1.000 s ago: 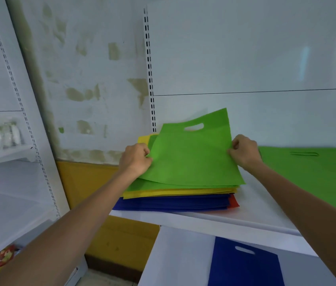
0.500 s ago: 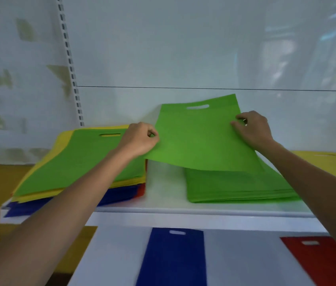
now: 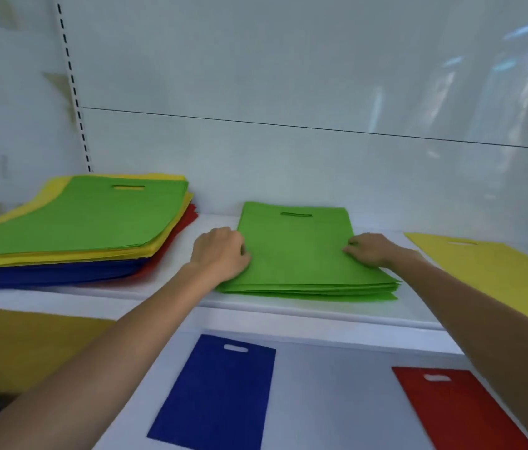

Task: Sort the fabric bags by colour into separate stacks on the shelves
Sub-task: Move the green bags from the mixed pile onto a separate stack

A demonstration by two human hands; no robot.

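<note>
Stack of green bags (image 3: 308, 292); left hand (image 3: 220, 251) pinches top bag (image 3: 295, 248) at left edge; right hand (image 3: 373, 251) pinches right edge; mixed pile (image 3: 71, 228) left of stack.

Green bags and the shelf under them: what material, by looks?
Green bags: likely thin non-woven fabric; matte, no sheen, flat sheets with punched handle slots. Shelf: probably painted metal; smooth white, slightly glossy, and the back panel shows reflections.

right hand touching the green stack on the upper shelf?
Touching. In the head view, the right hand sits on the right side of the green stack, with curled fingertips on the top bag and no gap visible.
</note>
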